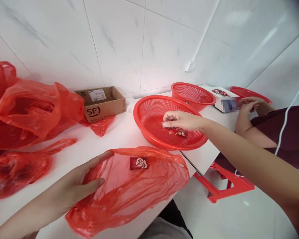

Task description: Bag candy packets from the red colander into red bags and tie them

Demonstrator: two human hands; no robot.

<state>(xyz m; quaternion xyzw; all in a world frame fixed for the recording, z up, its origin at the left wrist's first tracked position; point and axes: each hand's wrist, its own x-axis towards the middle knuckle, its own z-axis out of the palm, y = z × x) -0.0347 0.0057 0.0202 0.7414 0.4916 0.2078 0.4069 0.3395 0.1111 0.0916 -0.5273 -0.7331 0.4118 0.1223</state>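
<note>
A white table (109, 142) runs along a white tiled wall (129, 39). At its left lies a heap of crumpled red plastic bags (27, 113), with a small open cardboard box (102, 103) just beside them against the wall. In the middle sits a large red basket (151, 114) with a mesh wall; a second red basket (193, 94) stands just behind it, and a white box (223, 99) lies further right. A red stool (224, 184) stands on the floor below the table edge. Nearest the viewer, a red bag (129, 189) lies open on the table, with one small red sweet packet (139, 163) resting on it. The left hand (79, 184) holds the bag's rim, thumb over the plastic, fingers half closed. The right hand (180, 121) reaches into the large basket, fingertips pinched narrow over a few wrapped sweets (178, 132) on its bottom. At the far right, another person's hands (249, 106) work beside the white box
</note>
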